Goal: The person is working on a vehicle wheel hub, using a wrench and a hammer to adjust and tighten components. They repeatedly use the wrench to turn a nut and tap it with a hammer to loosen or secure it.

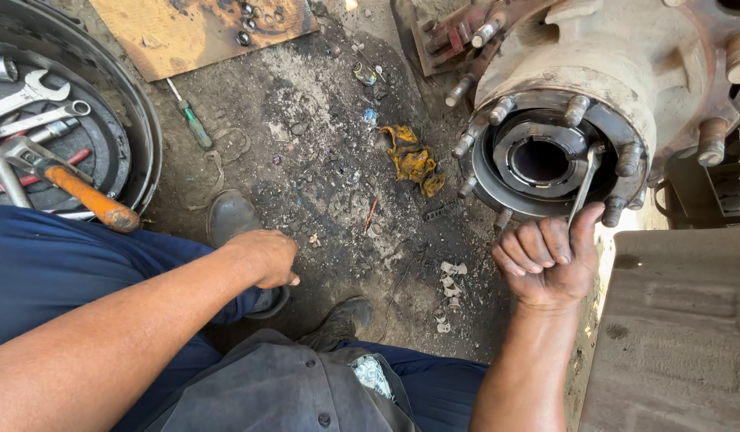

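R hand [550,260] fist clamped on thin metal rod [584,186], rod angled up from fist into bore of wheel hub [594,88]; tip sits at inner ring, studs ringing the opening on all sides. L hand [267,256] loosely curled, empty, knuckles down over L boot [230,216], touching nothing seen. Up and betw. hands: yellow rag [412,160] on oily ground. Well up-left of L hand: green-handled screwdriver [192,120], wood board [194,28]. Far L: round tray [142,120] w/ wrenches [30,100], orange-handled tool [86,196]. Below R hand: small white debris bits [448,292]. Concrete block [678,320] just R of R wrist.
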Tool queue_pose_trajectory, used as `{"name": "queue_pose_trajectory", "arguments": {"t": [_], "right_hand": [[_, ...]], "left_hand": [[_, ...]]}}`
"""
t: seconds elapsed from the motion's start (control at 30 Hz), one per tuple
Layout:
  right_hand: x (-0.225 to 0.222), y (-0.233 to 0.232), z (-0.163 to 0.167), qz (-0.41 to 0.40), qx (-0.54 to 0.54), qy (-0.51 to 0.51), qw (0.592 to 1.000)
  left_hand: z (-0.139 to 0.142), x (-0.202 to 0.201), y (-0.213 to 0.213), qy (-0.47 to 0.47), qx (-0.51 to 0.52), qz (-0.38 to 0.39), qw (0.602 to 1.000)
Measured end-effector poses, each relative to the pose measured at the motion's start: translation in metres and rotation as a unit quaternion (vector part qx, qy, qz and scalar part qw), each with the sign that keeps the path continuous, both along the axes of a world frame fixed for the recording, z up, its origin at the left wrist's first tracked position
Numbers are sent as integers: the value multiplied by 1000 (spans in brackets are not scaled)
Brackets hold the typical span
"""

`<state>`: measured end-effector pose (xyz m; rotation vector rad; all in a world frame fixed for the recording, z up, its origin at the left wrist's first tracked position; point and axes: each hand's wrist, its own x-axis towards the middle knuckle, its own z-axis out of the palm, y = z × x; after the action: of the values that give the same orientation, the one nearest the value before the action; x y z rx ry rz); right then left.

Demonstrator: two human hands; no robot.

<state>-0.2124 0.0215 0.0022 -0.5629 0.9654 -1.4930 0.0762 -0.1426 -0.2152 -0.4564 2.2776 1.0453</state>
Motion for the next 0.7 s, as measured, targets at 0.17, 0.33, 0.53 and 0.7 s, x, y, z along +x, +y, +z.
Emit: {"name": "queue_pose_trajectory", "arguments": {"t": [0.17, 0.33, 0.53, 0.7], "right_hand": [[-4, -4, 5, 64, -14, 8, 998], [55, -48, 14, -50, -32, -35, 998], [97, -166, 8, -336, -81, -56, 937], [125, -126, -10, -243, -45, 36, 968]], "left_hand": [[-1, 1, -1, -12, 7, 6, 1000], [-10, -4, 2, -13, -17, -24, 999], [-12, -9, 8, 5, -27, -59, 998], [-12, -8, 9, 27, -22, 17, 999]]}}
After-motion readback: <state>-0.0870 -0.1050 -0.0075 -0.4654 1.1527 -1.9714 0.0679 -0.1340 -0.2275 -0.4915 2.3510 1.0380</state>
